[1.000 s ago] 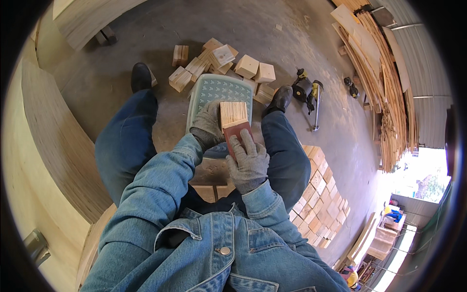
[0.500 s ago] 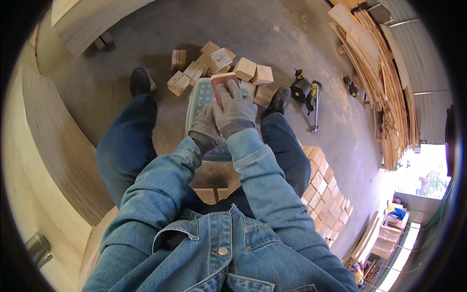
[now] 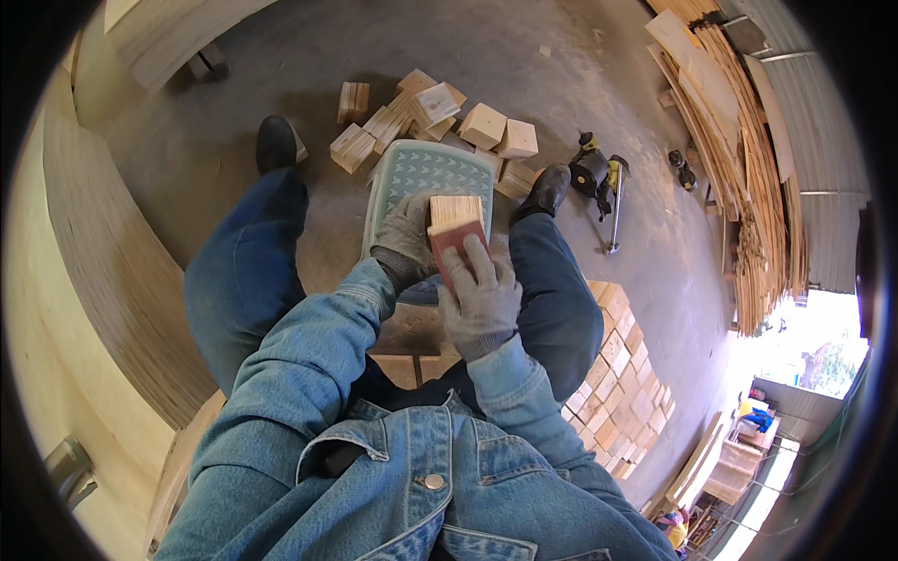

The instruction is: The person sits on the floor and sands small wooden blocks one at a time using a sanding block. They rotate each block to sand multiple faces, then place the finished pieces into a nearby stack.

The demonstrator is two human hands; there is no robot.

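Over a pale green plastic stool [image 3: 427,168] between my legs, a pale wooden block [image 3: 457,208] with a striped grain shows beyond a reddish-brown sanding block [image 3: 453,237]. My right hand [image 3: 483,301], in a grey knit glove, lies along the sanding block with its fingers pressed on the red face. From the left, my gloved left hand [image 3: 404,239] is closed at the side of the wooden block; its fingertips are partly hidden.
Loose wooden blocks [image 3: 484,125] lie heaped on the floor beyond the stool. A black and yellow power tool [image 3: 591,175] is right of my boot. Stacked blocks [image 3: 619,379] stand beside my right leg, large timber [image 3: 122,271] at left, and long boards [image 3: 739,150] lean far right.
My right hand and the sanding block have drawn back toward me and slightly right, uncovering the end of the wooden block. My left hand stays over the stool, now apart from the right.
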